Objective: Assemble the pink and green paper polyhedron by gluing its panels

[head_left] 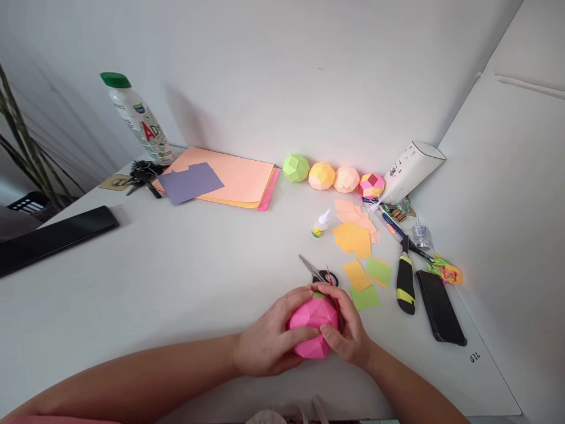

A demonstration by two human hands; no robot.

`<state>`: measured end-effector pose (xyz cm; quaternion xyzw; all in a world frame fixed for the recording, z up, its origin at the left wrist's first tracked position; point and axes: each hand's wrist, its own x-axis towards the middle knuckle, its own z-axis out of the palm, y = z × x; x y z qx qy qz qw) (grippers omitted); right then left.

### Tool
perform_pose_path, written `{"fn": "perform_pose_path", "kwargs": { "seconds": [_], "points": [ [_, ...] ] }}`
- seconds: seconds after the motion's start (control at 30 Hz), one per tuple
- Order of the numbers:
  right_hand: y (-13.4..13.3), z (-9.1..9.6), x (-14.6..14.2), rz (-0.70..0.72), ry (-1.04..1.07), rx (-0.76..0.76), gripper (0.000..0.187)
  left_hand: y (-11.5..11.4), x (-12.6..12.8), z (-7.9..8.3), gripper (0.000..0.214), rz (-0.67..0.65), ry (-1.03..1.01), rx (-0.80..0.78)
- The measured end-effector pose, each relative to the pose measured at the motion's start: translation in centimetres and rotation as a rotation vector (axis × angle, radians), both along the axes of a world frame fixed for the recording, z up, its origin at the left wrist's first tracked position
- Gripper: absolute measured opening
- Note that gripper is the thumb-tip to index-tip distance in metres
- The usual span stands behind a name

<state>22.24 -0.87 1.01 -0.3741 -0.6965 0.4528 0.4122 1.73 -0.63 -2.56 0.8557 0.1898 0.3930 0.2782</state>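
A pink faceted paper ball (311, 325) with a small green piece on top sits low on the white table (176, 277), held between both hands. My left hand (265, 341) wraps its left side, thumb across the front. My right hand (348, 330) cups its right side, fingers curled over the top. Scissors (318, 273) with black and red handles lie just behind the ball, partly hidden by my fingers.
Small orange and green paper squares (359, 253), a glue bottle (321, 224), a utility knife (405, 281) and a black phone (440, 306) lie to the right. Several finished paper balls (333, 178) line the wall. Stacked paper sheets (229, 176), keys, a bottle (139, 121) stand back left.
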Motion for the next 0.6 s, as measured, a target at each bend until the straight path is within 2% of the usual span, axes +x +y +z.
{"fn": "perform_pose_path", "kwargs": {
  "seconds": [0.1,0.3,0.6],
  "points": [
    [0.02,0.12,-0.06,0.007,0.013,0.014,0.044,-0.02,0.05,-0.03,0.062,0.003,-0.017,0.016],
    [-0.06,0.18,-0.05,-0.012,-0.01,0.001,0.044,-0.04,0.05,0.06,0.054,-0.019,-0.026,-0.086],
    [0.05,0.35,-0.18,-0.002,-0.015,-0.015,0.044,0.07,0.25,0.43,0.061,-0.004,-0.015,0.013]
  ]
}}
